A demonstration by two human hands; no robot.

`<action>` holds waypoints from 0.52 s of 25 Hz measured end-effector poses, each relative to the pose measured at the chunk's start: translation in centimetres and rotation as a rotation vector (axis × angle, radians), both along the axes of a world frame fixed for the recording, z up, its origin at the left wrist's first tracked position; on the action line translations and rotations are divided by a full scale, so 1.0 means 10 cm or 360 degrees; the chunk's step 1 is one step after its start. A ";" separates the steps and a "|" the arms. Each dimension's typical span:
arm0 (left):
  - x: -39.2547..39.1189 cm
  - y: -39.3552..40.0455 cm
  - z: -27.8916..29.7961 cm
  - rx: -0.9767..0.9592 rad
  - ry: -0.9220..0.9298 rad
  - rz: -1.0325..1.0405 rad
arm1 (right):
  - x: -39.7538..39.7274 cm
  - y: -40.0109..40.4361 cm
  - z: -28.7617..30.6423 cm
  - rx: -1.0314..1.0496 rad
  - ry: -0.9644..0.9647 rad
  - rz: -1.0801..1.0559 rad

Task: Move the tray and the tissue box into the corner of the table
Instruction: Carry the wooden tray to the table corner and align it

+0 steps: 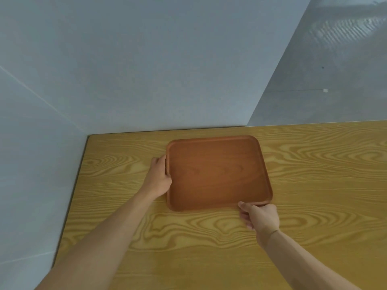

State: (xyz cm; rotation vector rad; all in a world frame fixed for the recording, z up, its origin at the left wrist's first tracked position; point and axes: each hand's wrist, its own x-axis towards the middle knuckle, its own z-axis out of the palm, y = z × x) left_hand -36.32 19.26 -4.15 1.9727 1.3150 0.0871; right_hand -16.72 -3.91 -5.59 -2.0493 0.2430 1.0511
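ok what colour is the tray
Reddish-brown wood with faint grain, darker than the yellow-grained table; the tray shows best in the head view.

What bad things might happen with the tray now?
The left hand and right hand hold the tray only at its rims, so a grip might slip. Pushed too hard, the tray could bump the wall behind the table.

Pale grey walls meeting behind wood-grain table
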 end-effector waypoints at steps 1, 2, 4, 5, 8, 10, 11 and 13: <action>0.02 0.00 -0.01 0.0005 0.0038 -0.0016 | 0.01 -0.01 0.00 -0.0021 -0.0010 0.0011; 0.03 0.01 -0.02 0.0010 0.0082 -0.0021 | 0.01 -0.01 0.01 -0.0041 -0.0023 0.0030; 0.06 0.03 -0.04 0.0026 0.0174 -0.0025 | 0.05 -0.02 0.02 -0.0076 -0.0045 0.0080; 0.08 0.04 -0.04 0.0035 0.0205 -0.0033 | 0.06 -0.02 0.04 -0.0092 -0.0057 0.0120; 0.12 0.04 -0.03 0.0069 0.0249 -0.0034 | 0.11 -0.05 0.10 -0.0178 -0.0100 0.0311; 0.12 0.02 -0.01 0.0149 0.0285 -0.0052 | 0.16 -0.10 0.15 -0.0230 -0.0096 0.0462; 0.09 -0.01 0.00 0.0199 0.0307 -0.0055 | 0.20 -0.14 0.19 -0.0266 -0.0114 0.0557; -0.01 -0.11 0.01 0.0286 0.0358 -0.0061 | 0.30 -0.22 0.26 -0.0413 -0.0349 0.0803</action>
